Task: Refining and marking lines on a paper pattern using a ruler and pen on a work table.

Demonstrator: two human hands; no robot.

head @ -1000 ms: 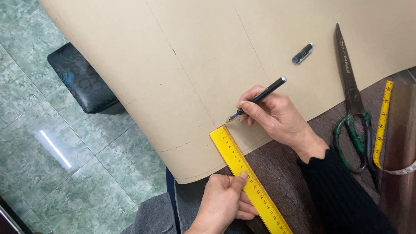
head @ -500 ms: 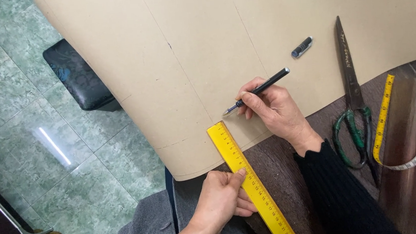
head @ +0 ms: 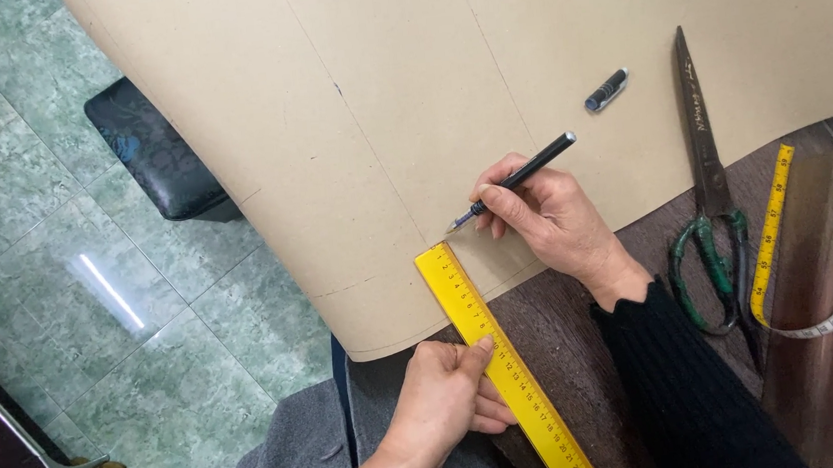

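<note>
Left hand (head: 441, 402) pressing flat, right hand (head: 551, 217) fingers pinched

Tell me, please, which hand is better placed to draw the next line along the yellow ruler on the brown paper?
Probably the right hand: it holds the pen, tip on the paper near the ruler's top end. The left hand presses the ruler.
</note>
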